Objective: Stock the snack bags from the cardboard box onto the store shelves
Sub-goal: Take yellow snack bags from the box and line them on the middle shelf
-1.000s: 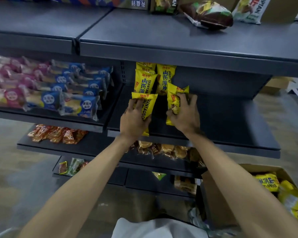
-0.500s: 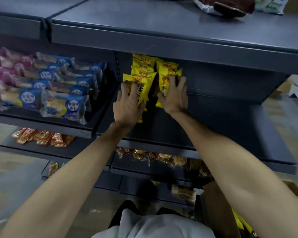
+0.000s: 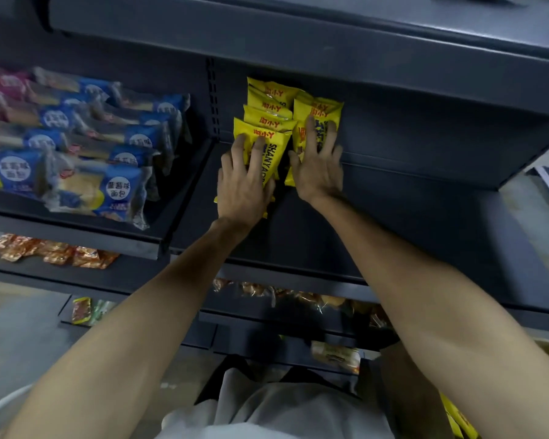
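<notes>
Dark grey metal shelving (image 3: pixel 393 236) in tiers, perforated upright (image 3: pixel 212 96) at back, grey concrete floor (image 3: pixel 19 337), dim light

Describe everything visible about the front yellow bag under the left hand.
The front yellow bag is a glossy plastic pouch with a crimped top seal, red characters near the top and dark lettering reading SHANYAO running down its face. It leans back against a row of like bags on the dark metal shelf, at its left end. The left hand lies flat on its lower half, fingers spread. The right hand presses the neighbouring row.
</notes>
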`<state>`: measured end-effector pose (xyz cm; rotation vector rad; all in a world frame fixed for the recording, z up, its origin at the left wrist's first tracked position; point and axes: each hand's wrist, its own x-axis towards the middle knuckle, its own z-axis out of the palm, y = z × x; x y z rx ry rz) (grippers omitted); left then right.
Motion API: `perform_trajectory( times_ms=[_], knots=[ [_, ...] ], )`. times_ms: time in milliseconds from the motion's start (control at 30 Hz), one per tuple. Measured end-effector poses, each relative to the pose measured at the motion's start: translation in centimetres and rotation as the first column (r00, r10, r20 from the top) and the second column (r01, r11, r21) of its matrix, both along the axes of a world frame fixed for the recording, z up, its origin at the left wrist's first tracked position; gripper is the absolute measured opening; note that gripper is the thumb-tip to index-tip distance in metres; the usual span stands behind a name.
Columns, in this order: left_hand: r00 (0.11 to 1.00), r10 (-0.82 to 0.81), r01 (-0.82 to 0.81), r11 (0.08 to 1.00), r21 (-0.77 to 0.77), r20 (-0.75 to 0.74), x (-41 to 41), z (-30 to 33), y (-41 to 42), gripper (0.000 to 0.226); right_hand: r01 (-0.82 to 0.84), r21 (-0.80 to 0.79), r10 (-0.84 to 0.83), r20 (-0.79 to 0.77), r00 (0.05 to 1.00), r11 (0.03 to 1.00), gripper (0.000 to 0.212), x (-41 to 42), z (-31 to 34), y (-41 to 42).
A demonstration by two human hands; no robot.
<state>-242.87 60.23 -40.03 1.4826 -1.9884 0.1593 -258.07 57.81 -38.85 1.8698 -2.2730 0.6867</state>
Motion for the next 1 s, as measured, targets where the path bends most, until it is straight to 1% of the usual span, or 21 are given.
perform_trajectory(
  times_ms=[67, 167, 300, 400, 533, 600, 700, 833, 900, 1000],
  knots=[
    [1.000, 0.012, -0.012, 1.000, -0.013, -0.014, -0.2, -0.8, -0.2, 0.064, 0.002, 0.021, -0.002, -0.009, 1.000, 1.000, 0.076, 0.2, -0.7, -0.1],
    [0.998, 0.020, -0.019, 1.000, 0.007, -0.055, -0.3, -1.5, 0.0, 0.059, 0.019, 0.027, -0.018, -0.031, 0.999, 0.999, 0.081, 0.8, -1.5, -0.2],
    [0.999, -0.027, 0.028, 1.000, 0.010, -0.046, 0.1, -1.7, 0.1, 0.057, 0.046, 0.030, -0.045, -0.036, 0.998, 0.998, 0.085, 1.3, -1.5, -0.2],
    [0.999, -0.023, 0.025, 0.998, 0.053, -0.044, 0.3, -1.4, 0.4, 0.059, 0.017, 0.072, -0.016, -0.010, 1.000, 0.997, 0.088, 1.3, -0.9, 0.3],
    [0.996, -0.079, 0.083, 0.990, 0.118, -0.035, 0.9, -1.3, 1.3, 0.066, -0.056, 0.169, 0.046, 0.065, 0.997, 0.984, 0.079, 1.1, -0.1, 1.6],
    [0.992, -0.120, 0.125, 0.978, 0.166, -0.038, 1.4, -1.0, 2.0, 0.070, -0.070, 0.205, 0.058, 0.065, 0.996, 0.976, 0.075, 0.9, 0.3, 2.5],
    [0.987, -0.160, 0.158, 0.958, 0.240, -0.013, 2.3, -0.5, 3.0, 0.079, -0.092, 0.250, 0.094, 0.006, 0.996, 0.964, 0.070, 0.2, 1.6, 3.7],
    [0.980, -0.198, 0.180, 0.940, 0.291, 0.035, 3.3, 0.2, 4.5, 0.079, -0.089, 0.270, 0.106, -0.050, 0.993, 0.959, 0.062, -0.5, 3.0, 5.5],
    [0.980, -0.193, 0.170, 0.943, 0.287, 0.054, 3.3, 0.6, 5.2, 0.079, -0.069, 0.250, 0.092, -0.081, 0.992, 0.966, 0.057, -0.5, 3.3, 6.5],
    [0.977, -0.170, 0.133, 0.958, 0.253, 0.130, 2.8, 0.6, 6.2, 0.080, -0.045, 0.230, 0.075, -0.121, 0.990, 0.972, 0.051, -0.5, 3.1, 8.6]
  ],
)
